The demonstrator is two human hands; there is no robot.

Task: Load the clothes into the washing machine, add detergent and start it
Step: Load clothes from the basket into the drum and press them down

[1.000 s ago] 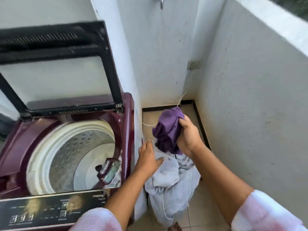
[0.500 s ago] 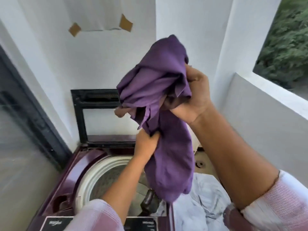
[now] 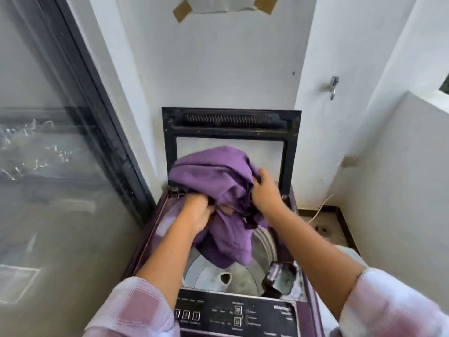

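Observation:
A purple garment [image 3: 218,181] hangs bunched over the open drum [image 3: 263,244] of the maroon top-load washing machine [image 3: 155,229]. My left hand [image 3: 198,211] grips its lower left folds, and my right hand [image 3: 266,193] grips its right side. The cloth's lower end dangles into the drum, above the grey agitator plate [image 3: 218,276]. The lid [image 3: 230,125] stands upright at the back. A black control panel [image 3: 233,314] runs along the front edge.
A dark detergent tray [image 3: 279,276] sits at the drum's front right corner. A glass sliding door [image 3: 53,166] is on the left. A low white wall [image 3: 398,190] closes the right side, with a cable [image 3: 320,207] and floor tiles behind the machine. A tap [image 3: 334,87] juts from the wall.
The purple garment came up from the pile on the floor, was raised high in both hands, and now sits lower over the drum. The view has turned to face the machine.

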